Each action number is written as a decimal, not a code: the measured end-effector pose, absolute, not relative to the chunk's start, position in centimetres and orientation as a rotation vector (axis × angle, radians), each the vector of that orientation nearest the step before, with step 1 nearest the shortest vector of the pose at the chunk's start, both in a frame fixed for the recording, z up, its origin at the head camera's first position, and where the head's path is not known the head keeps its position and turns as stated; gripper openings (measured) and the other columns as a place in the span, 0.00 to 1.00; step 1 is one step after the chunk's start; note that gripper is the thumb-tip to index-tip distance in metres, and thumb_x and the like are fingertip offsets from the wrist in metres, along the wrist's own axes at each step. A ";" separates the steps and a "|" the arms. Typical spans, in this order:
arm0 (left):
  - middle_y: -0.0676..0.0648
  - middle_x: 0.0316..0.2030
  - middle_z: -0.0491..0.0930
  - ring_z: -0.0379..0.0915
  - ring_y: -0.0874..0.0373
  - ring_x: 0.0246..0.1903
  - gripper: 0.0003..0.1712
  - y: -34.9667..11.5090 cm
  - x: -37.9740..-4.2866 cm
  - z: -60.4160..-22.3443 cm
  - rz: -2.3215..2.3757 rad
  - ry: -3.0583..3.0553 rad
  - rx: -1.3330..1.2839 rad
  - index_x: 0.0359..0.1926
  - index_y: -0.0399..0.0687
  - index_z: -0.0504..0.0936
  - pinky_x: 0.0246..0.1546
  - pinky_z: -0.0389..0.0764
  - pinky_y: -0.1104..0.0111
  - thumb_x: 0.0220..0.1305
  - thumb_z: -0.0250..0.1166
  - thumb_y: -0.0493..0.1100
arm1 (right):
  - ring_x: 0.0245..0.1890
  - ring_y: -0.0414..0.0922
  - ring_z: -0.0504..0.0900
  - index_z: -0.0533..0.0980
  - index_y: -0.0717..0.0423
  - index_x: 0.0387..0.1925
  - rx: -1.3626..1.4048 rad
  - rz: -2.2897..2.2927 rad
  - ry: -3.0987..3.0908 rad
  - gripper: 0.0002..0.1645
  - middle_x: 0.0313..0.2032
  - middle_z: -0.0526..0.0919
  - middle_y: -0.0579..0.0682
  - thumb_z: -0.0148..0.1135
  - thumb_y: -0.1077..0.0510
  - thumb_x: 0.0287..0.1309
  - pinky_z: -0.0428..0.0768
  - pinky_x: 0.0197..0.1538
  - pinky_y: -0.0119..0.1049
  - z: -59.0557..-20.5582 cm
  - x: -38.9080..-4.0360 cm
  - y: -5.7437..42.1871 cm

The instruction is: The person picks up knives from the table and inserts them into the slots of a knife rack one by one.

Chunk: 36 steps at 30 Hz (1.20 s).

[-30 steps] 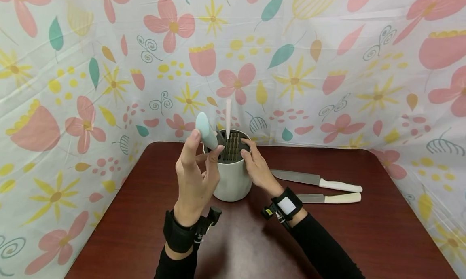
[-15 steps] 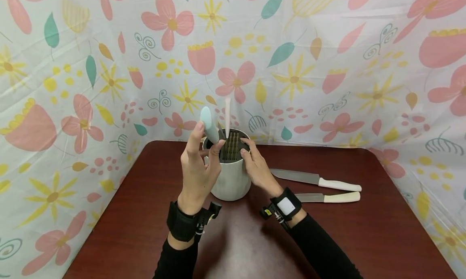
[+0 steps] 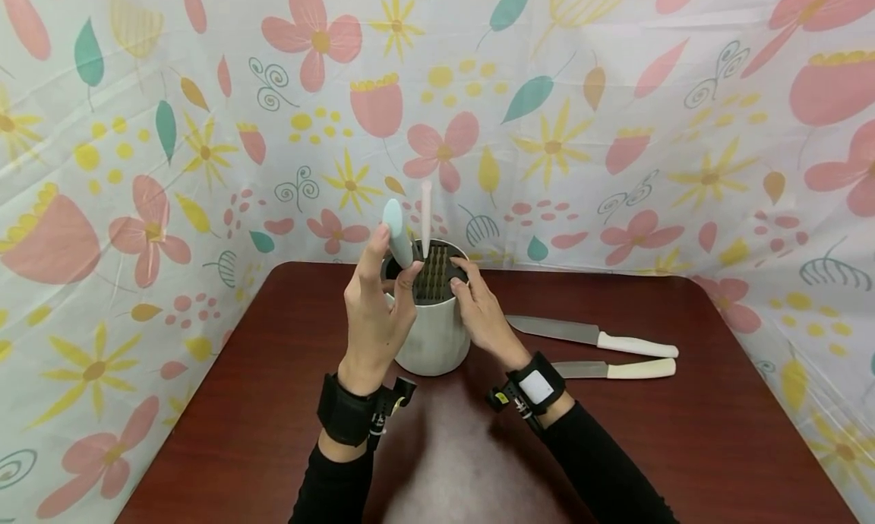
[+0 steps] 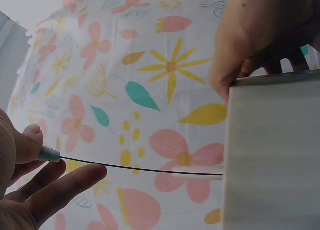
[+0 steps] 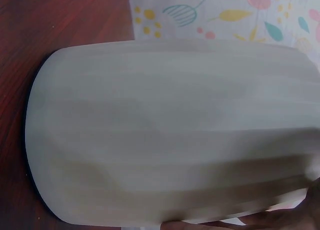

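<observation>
My left hand [image 3: 379, 304] pinches the light blue handle of a knife [image 3: 396, 234] between thumb and fingers, above the left side of a white round knife block [image 3: 434, 342]. In the left wrist view the thin blade [image 4: 140, 169] shows edge-on and runs to the top of the block; how deep its tip sits is hidden. My right hand [image 3: 487, 315] holds the block's right rim, thumb and fingers over the edge. A pale pink knife handle [image 3: 427, 216] stands upright in the block's dark slotted insert [image 3: 434, 277].
Two white-handled knives lie on the dark red table [image 3: 260, 433] to the right: a larger one [image 3: 636, 345] behind a smaller one [image 3: 641, 369]. Their blades point left, toward the block. A flowered cloth [image 3: 581, 167] hangs behind the table.
My left hand has shifted slightly right, and the light blue handle has turned more upright over the block. The right hand keeps its hold on the rim.
</observation>
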<state>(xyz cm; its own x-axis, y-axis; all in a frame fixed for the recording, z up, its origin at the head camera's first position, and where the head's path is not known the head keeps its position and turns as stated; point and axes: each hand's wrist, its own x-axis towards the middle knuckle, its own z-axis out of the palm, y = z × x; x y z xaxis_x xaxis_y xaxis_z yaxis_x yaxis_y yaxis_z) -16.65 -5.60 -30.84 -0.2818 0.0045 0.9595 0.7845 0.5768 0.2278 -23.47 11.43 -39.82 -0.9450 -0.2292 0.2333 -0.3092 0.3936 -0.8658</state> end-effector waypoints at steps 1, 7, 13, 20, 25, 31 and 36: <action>0.31 0.62 0.73 0.82 0.43 0.51 0.47 -5.6 -16.8 -30.9 -0.879 -1.697 -0.661 0.77 0.59 0.54 0.24 0.83 0.65 0.66 0.66 0.30 | 0.69 0.55 0.75 0.54 0.30 0.76 0.496 1.617 -2.554 0.29 0.78 0.59 0.50 0.34 0.36 0.79 0.72 0.67 0.60 -39.8 -23.5 11.4; 0.31 0.63 0.74 0.83 0.44 0.48 0.46 -5.5 -17.5 -31.9 -0.882 -1.697 -0.644 0.78 0.57 0.54 0.23 0.82 0.65 0.66 0.66 0.31 | 0.70 0.55 0.74 0.55 0.30 0.76 0.498 1.631 -2.557 0.29 0.78 0.58 0.50 0.35 0.37 0.79 0.72 0.68 0.60 -39.9 -23.3 11.5; 0.31 0.63 0.73 0.82 0.44 0.48 0.47 -5.4 -18.1 -32.6 -0.889 -1.699 -0.629 0.79 0.59 0.53 0.23 0.81 0.66 0.66 0.65 0.30 | 0.71 0.55 0.73 0.55 0.31 0.76 0.497 1.630 -2.556 0.29 0.78 0.57 0.50 0.35 0.36 0.79 0.71 0.69 0.60 -40.0 -23.3 11.6; 0.31 0.58 0.76 0.81 0.46 0.43 0.49 -5.2 -19.0 -33.1 -0.894 -1.695 -0.617 0.79 0.61 0.52 0.22 0.79 0.67 0.66 0.65 0.30 | 0.71 0.54 0.72 0.54 0.30 0.76 0.501 1.609 -2.558 0.29 0.78 0.56 0.49 0.35 0.37 0.79 0.70 0.69 0.60 -39.9 -23.4 11.6; 0.33 0.47 0.79 0.79 0.47 0.38 0.49 -5.0 -19.6 -33.3 -0.875 -1.708 -0.603 0.79 0.64 0.51 0.24 0.78 0.66 0.67 0.66 0.31 | 0.71 0.54 0.73 0.55 0.31 0.76 0.504 1.614 -2.550 0.28 0.78 0.57 0.50 0.36 0.38 0.80 0.70 0.70 0.59 -39.9 -23.5 11.6; 0.32 0.53 0.79 0.80 0.44 0.43 0.47 -4.9 -20.3 -33.7 -0.875 -1.733 -0.587 0.79 0.59 0.52 0.24 0.77 0.65 0.68 0.65 0.32 | 0.71 0.54 0.73 0.56 0.33 0.76 0.506 1.614 -2.544 0.28 0.77 0.60 0.51 0.36 0.40 0.80 0.71 0.70 0.58 -39.7 -23.5 11.5; 0.31 0.55 0.78 0.80 0.44 0.42 0.46 -4.8 -21.0 -34.5 -0.890 -1.765 -0.576 0.78 0.55 0.53 0.25 0.74 0.64 0.67 0.65 0.30 | 0.71 0.54 0.72 0.57 0.34 0.75 0.504 1.598 -2.549 0.27 0.76 0.60 0.51 0.36 0.41 0.80 0.70 0.70 0.58 -39.7 -23.2 11.5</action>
